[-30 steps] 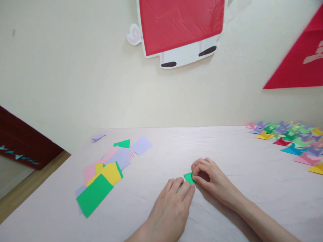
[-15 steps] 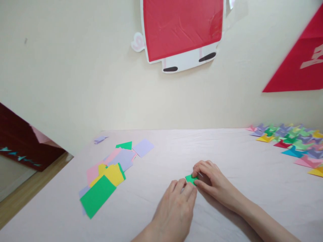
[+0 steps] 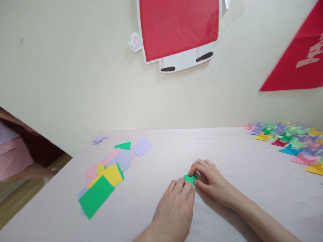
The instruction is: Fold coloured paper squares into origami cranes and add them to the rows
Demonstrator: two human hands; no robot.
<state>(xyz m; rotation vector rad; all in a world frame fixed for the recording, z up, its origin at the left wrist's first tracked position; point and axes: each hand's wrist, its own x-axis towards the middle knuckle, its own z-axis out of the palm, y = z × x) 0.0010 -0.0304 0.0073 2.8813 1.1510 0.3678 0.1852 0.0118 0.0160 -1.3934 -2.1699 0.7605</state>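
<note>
A small folded piece of green paper (image 3: 190, 179) lies on the pale cloth-covered table between my two hands. My left hand (image 3: 176, 205) rests on its near side, fingers bent and fingertips pressed to the paper's edge. From the right, my right hand (image 3: 210, 178) pinches the same piece with thumb and bent fingers, covering its right end. Part of the fold is hidden under the fingertips.
Loose coloured sheets overlap on the left, a green sheet (image 3: 97, 196) and a yellow sheet (image 3: 111, 175) among them. Rows of folded paper shapes (image 3: 287, 137) fill the far right. The wall (image 3: 75, 84) rises behind the table (image 3: 141, 215). A person's pink clothing (image 3: 15, 158) shows at left.
Both hands keep hold of the green paper, with little finger movement. The view has shifted slightly. A person has come into sight beyond the table's left edge.
</note>
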